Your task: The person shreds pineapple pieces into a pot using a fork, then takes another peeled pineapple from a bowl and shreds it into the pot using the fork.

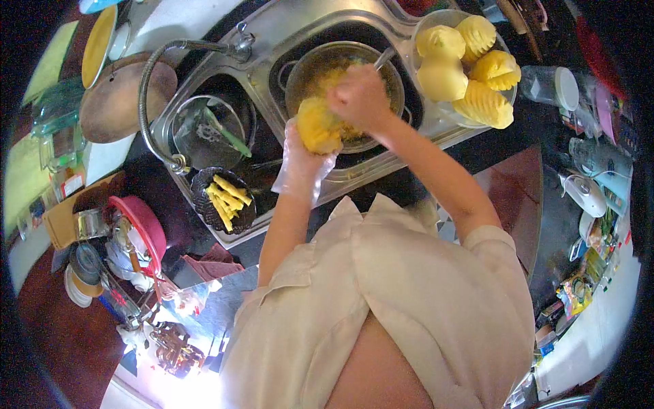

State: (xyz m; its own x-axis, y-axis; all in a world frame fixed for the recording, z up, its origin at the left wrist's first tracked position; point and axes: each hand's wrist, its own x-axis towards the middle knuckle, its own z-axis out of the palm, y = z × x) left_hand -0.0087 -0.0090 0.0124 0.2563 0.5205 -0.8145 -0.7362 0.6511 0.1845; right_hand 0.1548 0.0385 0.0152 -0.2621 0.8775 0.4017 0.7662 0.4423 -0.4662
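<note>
From afar I watch, left hand (297, 153) (in clear plastic glove (285, 178)) gripping a yellow fruit (318, 129), over metal bowl (298, 80) in the sink (274, 49) — right hand (362, 97) closed beside it, around what I cannot tell.

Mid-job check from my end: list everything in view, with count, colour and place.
pineapple in hand: one, yellow, left hand
utensil: one, silver, right hand
pan: one, grey, right basin
peeled pineapples: five, yellow, right bowl
bowls: two, clear, beside pan and in left basin
sticks: several, yellow, on dish
dish: one, black, sink's near-left corner
sink: one, silver, centre
tap: one, silver, left
tub: one, pink, lower left
edge clutter: uncountable, mixed, both sides
glove: one, clear, left hand
left hand: one, gloved, by pan
right hand: one, bare, over pan
</note>
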